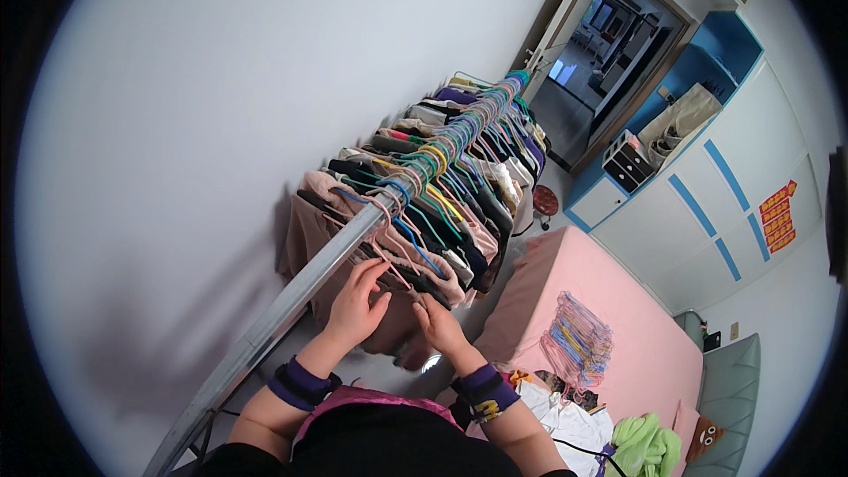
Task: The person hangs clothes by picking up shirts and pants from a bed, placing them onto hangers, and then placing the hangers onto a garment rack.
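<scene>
A metal clothes rail (311, 258) runs diagonally in front of me, packed with garments on coloured plastic hangers. On its nearest pink hanger (395, 269) hangs a brown garment (391, 324). My right hand (442, 328) pinches this garment at its shoulder, by the hanger's end. Close to the other side of the same hanger is my left hand (358, 305), fingers extended and thumb apart; whether its fingertips touch the hanger I cannot tell. Just behind hangs a fluffy pink garment (450, 278) on a blue hanger (414, 242).
To the right, a bed with a pink sheet (636, 318) holds a pile of hangers (580, 341), white clothing (560, 421) and a green cloth (646, 444). A round red stool (546, 201) stands beyond the rail. Farther back are a white-and-blue cabinet (702, 205) and an open door (563, 20).
</scene>
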Available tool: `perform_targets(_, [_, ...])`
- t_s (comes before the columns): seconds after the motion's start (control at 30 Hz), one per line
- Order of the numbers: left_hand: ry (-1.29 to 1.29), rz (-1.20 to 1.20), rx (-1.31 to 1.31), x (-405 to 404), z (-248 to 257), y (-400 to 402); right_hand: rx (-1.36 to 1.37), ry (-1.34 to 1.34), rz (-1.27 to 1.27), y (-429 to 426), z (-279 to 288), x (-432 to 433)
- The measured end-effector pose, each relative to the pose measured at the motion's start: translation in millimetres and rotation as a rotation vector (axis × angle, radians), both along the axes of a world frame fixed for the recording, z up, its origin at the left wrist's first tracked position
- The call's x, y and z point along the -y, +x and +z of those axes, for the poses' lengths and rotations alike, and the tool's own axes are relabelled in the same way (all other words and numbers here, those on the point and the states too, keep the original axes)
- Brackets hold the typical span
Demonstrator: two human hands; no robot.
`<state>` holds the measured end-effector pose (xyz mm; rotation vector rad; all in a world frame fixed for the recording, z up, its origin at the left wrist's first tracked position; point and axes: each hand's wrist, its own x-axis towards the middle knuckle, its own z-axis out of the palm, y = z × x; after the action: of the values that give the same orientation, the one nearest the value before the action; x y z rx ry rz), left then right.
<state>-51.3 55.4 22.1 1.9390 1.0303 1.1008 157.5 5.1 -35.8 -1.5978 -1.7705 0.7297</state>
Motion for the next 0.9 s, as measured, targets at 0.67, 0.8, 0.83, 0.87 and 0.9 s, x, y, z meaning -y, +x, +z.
perform_targets(0.67, [0.008,-0.354,-0.025,62.2,-3.7,109.2,-0.162,0.065,-0.129,90.7,-9.4,75.1])
perform_targets(0.8, [-0.046,-0.549,-0.124,78.1,5.9,166.3,-0.247,0.059,-0.319,146.5,-12.0,116.8])
perform_targets(0.83, [-0.022,-0.613,-0.141,82.0,10.0,184.1,-0.287,0.049,-0.378,160.3,-14.0,130.2])
perform_targets(0.87, [-0.031,-0.673,-0.151,85.1,6.6,202.8,-0.314,0.055,-0.437,174.3,-14.3,144.0])
perform_targets(0.9, [-0.04,-0.732,-0.162,89.1,3.0,220.9,-0.329,0.069,-0.486,187.4,-18.9,158.0])
